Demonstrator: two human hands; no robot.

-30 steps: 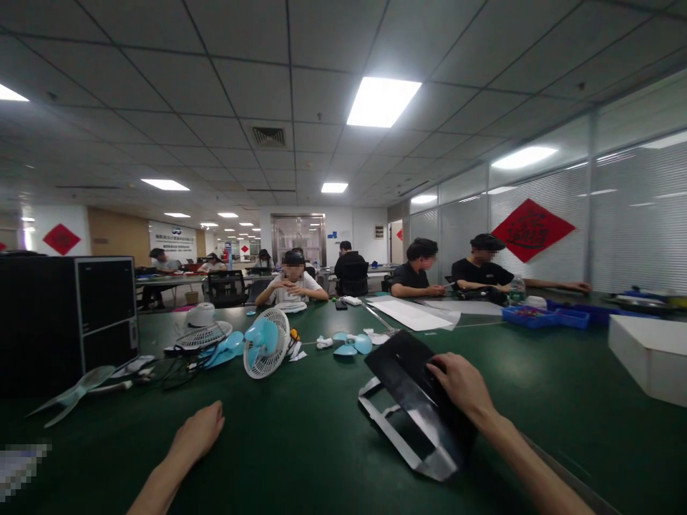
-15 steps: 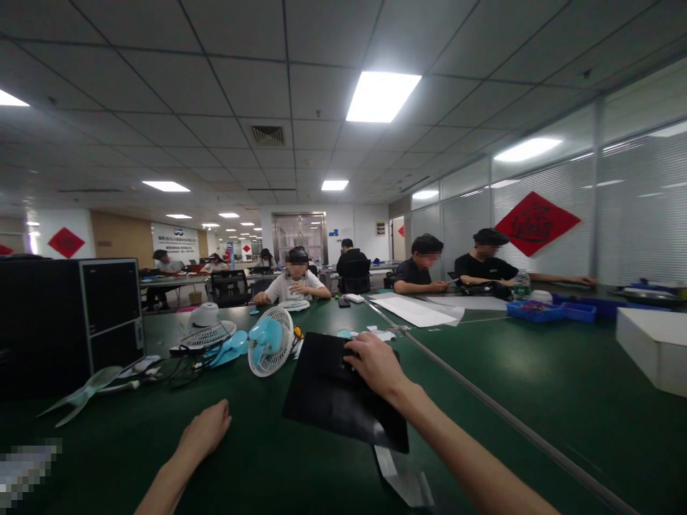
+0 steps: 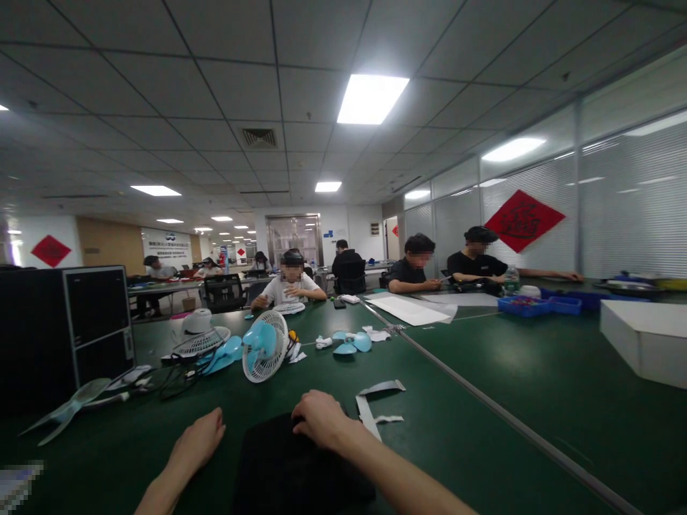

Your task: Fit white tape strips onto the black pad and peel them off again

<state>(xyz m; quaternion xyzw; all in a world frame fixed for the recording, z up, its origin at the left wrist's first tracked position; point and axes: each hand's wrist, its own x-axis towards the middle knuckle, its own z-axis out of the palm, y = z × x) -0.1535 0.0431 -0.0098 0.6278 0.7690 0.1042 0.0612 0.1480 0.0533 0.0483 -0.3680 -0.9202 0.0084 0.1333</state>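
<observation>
While it arches downward, the right grip (image 3: 323,420) holds a black panel (image 3: 293,461).

Black computer tower (image 3: 99,325) left of white fan (image 3: 265,347)

from my distant seat i count one left hand (image 3: 197,438) and one right hand (image 3: 325,422), with one black panel (image 3: 290,465). i tally one computer tower (image 3: 101,325), one white box (image 3: 644,342), one bottle (image 3: 511,280), one ceiling vent (image 3: 259,138). i make it three people (image 3: 293,287) around the green table (image 3: 563,372), three blades on the blue rotor (image 3: 346,350) mid-table, at least four red diamond signs (image 3: 524,220).
</observation>
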